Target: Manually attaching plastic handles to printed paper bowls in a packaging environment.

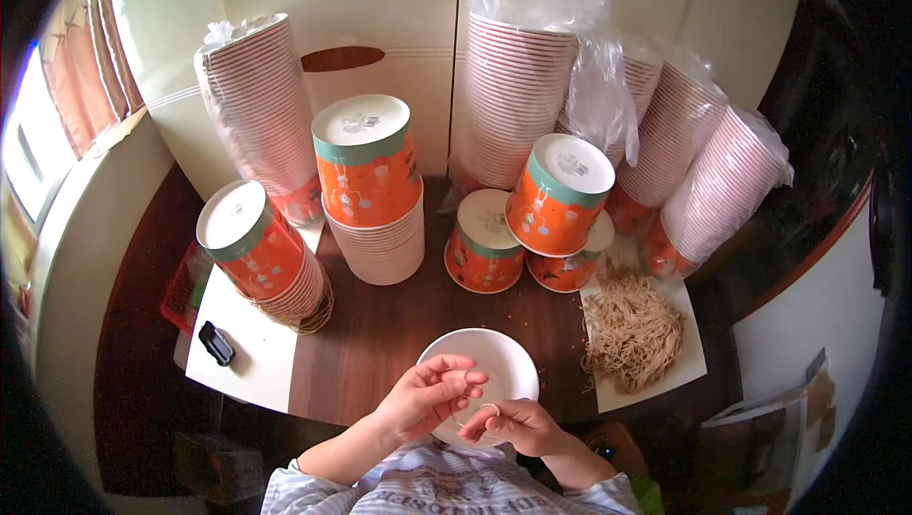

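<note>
My left hand [432, 399] pinches a thin tan string [457, 417] between thumb and fingers. My right hand [518, 425] has its thumb and forefinger closed on the same kind of string, apparently the other end, close to the left hand. Both hands are over the near side of a white paper bucket [508, 363] that stands right in front of me. The string is so thin that its whole path between my fingers cannot be followed. A heap of loose tan strings [632, 334] lies on a white sheet to the right.
Orange paper buckets stand upside down, including a small pyramid [560, 201], a middle stack [370, 173] and a left stack [252, 249] with strings around its lower end. Tall bagged bucket stacks [518, 97] line the back. A small black object [217, 344] lies at left.
</note>
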Demonstrator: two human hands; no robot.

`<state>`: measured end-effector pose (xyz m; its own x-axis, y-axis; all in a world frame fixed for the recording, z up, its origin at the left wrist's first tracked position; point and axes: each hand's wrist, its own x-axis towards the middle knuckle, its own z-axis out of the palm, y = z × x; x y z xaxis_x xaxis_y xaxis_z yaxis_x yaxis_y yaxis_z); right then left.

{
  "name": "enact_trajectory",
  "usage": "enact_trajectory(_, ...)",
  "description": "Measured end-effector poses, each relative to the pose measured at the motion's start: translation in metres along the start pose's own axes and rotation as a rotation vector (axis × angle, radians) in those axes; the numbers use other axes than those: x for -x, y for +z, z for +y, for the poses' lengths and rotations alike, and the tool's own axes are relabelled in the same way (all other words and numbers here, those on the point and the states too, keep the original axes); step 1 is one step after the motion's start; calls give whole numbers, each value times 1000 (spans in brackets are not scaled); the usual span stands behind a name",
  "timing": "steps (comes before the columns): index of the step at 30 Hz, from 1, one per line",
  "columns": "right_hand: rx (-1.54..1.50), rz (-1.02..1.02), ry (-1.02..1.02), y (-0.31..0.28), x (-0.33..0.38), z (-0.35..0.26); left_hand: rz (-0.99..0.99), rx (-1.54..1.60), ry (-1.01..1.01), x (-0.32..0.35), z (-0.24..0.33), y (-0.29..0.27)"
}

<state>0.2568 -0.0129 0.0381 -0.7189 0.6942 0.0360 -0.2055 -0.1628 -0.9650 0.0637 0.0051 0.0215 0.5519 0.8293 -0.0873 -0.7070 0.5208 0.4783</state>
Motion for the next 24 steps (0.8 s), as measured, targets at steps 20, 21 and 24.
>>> enact_trajectory(20, 901, 330, -213, -14, -56, -16, 385, -2114, 1046, 4, 1, 7)
enact_trajectory(21, 898, 329, -173, -13, -59, -15, 381, -2117, 1066, 5, 1, 5)
enact_trajectory(24, 871, 326, -114, -10, -65, -12, 379, -2149, 1068, 7, 2, -1)
